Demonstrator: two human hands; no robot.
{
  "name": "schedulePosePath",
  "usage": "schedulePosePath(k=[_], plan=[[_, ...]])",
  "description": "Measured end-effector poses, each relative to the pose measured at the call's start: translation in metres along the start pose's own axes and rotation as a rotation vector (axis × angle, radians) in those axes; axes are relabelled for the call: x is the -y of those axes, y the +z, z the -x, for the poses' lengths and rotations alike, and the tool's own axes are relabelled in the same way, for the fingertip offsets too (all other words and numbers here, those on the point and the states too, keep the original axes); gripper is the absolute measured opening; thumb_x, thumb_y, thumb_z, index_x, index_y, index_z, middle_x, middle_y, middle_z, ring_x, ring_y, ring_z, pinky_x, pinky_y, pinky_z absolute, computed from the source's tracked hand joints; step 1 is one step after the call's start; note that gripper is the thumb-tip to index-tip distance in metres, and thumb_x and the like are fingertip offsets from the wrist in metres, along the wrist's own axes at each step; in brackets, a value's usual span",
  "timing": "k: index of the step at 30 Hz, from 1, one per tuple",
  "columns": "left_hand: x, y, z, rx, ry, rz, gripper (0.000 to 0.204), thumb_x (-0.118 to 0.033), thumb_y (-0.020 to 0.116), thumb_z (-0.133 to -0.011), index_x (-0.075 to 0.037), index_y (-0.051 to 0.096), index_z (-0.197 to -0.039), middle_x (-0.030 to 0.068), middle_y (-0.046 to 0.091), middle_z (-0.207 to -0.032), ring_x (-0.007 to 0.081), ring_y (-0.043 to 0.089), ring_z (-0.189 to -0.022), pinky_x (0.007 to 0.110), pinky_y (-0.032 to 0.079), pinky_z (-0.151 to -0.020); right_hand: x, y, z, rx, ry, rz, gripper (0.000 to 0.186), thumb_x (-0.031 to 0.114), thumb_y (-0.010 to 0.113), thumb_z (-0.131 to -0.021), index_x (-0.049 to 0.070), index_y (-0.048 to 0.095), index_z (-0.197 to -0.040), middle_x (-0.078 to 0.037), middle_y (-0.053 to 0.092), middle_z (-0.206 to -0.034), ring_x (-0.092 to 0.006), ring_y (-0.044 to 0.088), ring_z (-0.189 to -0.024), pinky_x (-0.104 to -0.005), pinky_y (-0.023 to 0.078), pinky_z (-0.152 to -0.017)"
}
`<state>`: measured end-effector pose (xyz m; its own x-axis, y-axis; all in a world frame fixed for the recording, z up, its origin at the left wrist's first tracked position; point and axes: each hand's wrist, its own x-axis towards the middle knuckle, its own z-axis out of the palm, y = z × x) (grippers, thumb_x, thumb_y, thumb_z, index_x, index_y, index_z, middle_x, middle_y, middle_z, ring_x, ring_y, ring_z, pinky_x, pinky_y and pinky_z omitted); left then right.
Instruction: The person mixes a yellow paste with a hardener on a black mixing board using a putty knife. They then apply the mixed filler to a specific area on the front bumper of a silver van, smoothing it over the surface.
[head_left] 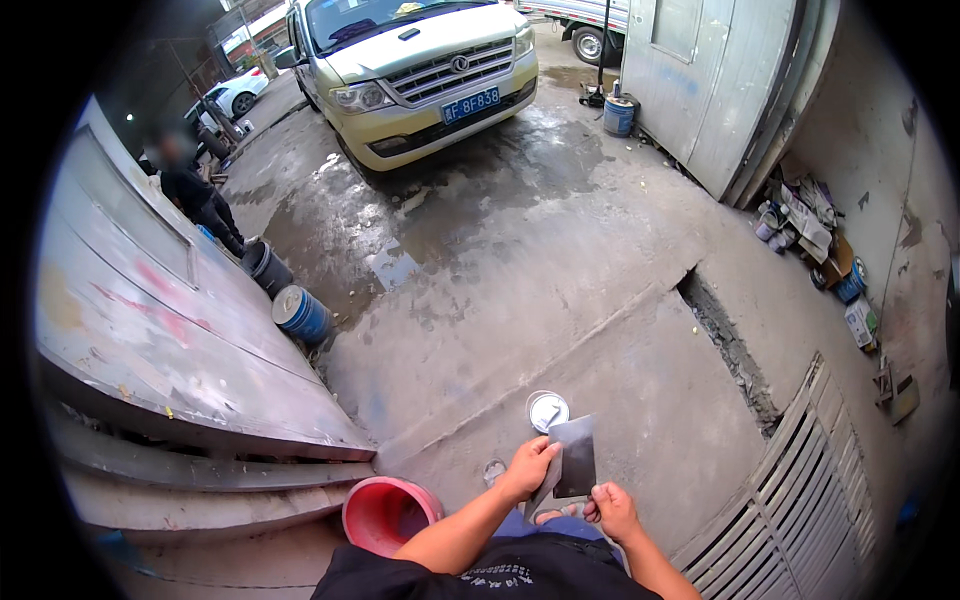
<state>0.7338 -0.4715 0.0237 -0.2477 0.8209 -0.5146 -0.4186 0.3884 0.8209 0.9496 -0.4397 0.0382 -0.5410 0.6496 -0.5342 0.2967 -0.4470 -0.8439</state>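
Observation:
In front of my body, my left hand (528, 470) is closed on a thin grey blade-like piece (544, 492) that slants down below its fingers. Just right of it stands a dark grey, flat rectangular sheet (575, 458), its face partly shiny. My right hand (612, 510) pinches this sheet near its lower right corner. The left fingertips meet the sheet's left edge; whether they grip it too I cannot tell. Behind the sheet, on the concrete, is a small round white tin (548, 408) with something pale on top, partly covered by the sheet.
A red bucket (372, 512) stands by my left forearm. Large metal doors (150, 290) flank the left side. A slatted grate (790, 490) and a broken trench (735, 350) lie right. Ahead are a van (430, 90), blue drums (302, 316) and a person (195, 190) far left.

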Motion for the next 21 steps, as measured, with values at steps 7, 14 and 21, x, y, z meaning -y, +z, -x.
schedulePosePath(k=[7,14,21], plan=[[0.065,-0.132,-0.027,-0.361,-0.233,0.103,0.021,-0.019,0.051,-0.093,-0.001,0.062,-0.089,0.0046,0.058,-0.07,0.0127,0.05,-0.057,0.031,0.038,-0.046,-0.059,0.027,-0.033,-0.018,-0.036,0.455,0.021,0.022,0.062,-0.084,0.001,0.06,-0.087,-0.01,0.065,-0.073,-0.019,0.064,-0.064,-0.0337,0.051,-0.06],[0.229,-0.2,0.051,-0.381,-0.921,-0.006,0.02,-0.012,0.052,-0.086,0.002,0.064,-0.08,0.0148,0.057,-0.068,0.0253,0.053,-0.055,0.041,0.039,-0.045,-0.216,-0.011,0.001,0.196,0.588,1.054,0.025,0.02,0.063,-0.076,0.003,0.063,-0.095,-0.021,0.065,-0.096,-0.0336,0.063,-0.092,-0.0415,0.049,-0.078],[0.261,-0.181,0.081,-0.256,-0.898,-0.663,0.042,-0.025,0.042,-0.089,0.005,0.061,-0.112,0.0246,0.058,-0.118,0.0353,0.057,-0.112,0.039,0.045,-0.091,-0.227,0.049,-0.074,0.157,0.559,0.69,0.025,0.019,0.062,-0.077,0.003,0.063,-0.096,-0.02,0.065,-0.096,-0.034,0.062,-0.091,-0.0409,0.049,-0.078]])
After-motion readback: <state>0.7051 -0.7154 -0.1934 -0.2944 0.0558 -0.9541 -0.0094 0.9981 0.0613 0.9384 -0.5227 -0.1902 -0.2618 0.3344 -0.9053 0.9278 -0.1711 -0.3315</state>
